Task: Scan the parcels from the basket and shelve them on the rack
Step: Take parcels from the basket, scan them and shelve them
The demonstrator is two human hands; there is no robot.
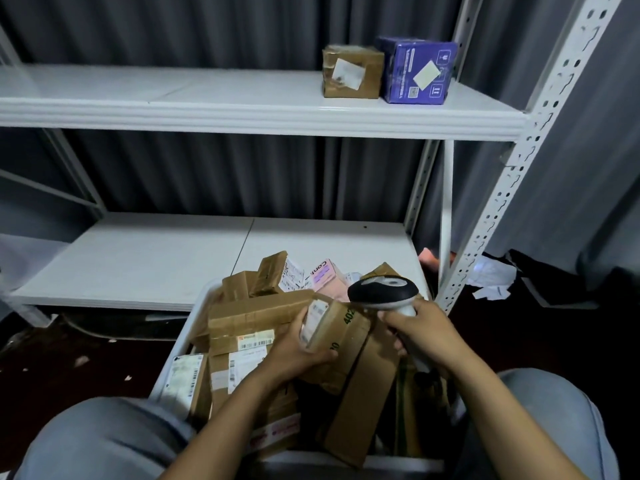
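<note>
A white basket (183, 341) at lower centre is heaped with cardboard parcels (242, 317); the left hand (298, 355) has its fingers clamped on a small brown parcel (341, 327) just above the heap; the right hand (420, 336) has its fingers wrapped round a scanner (382, 292) beside it; on the rack (207, 109), upper right, a brown box (351, 72) and a purple box (415, 69) stand side by side.

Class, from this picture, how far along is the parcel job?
Done: a brown box and a blue box stand on the upper shelf. In hand: the left hand holds a parcel, the right hand the scanner. Left: the basket is full of parcels.
</note>
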